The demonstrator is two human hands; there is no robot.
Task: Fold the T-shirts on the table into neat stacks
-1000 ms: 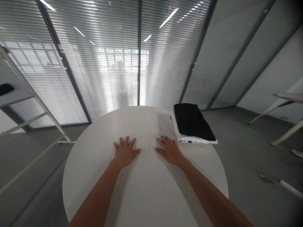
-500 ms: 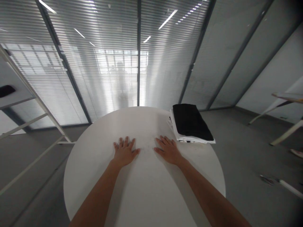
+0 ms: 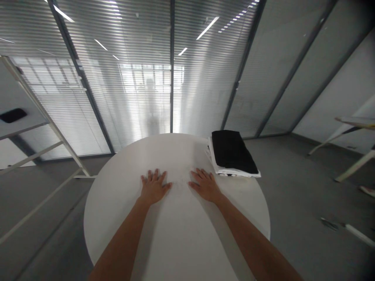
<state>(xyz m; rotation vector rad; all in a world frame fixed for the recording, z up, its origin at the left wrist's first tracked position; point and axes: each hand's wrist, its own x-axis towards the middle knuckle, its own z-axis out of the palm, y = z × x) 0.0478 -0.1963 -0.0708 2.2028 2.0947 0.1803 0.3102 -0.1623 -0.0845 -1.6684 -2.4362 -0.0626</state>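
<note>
My left hand [image 3: 154, 188] lies palm down on a round white table [image 3: 175, 234], fingers spread and holding nothing. To its right, my right hand [image 3: 206, 186] rests on the same tabletop, also flat with its fingers apart. Just beyond the right hand, near the table's far right edge, sits a stack of folded cloth. A black folded cloth [image 3: 233, 151] is on top, with white folded cloth [image 3: 238, 172] showing beneath it. Neither hand touches the stack.
Behind the table stands a glass partition with blinds [image 3: 199, 97]. A whiteboard on a white metal frame [image 3: 63, 138] is at the left, with a dark oblong object [image 3: 13, 115] on it. At the right are light-coloured furniture legs [image 3: 354, 166].
The view has shifted slightly, so the table and cloth stack appear a little further left on the right side. Both hands stay flat on the table.
</note>
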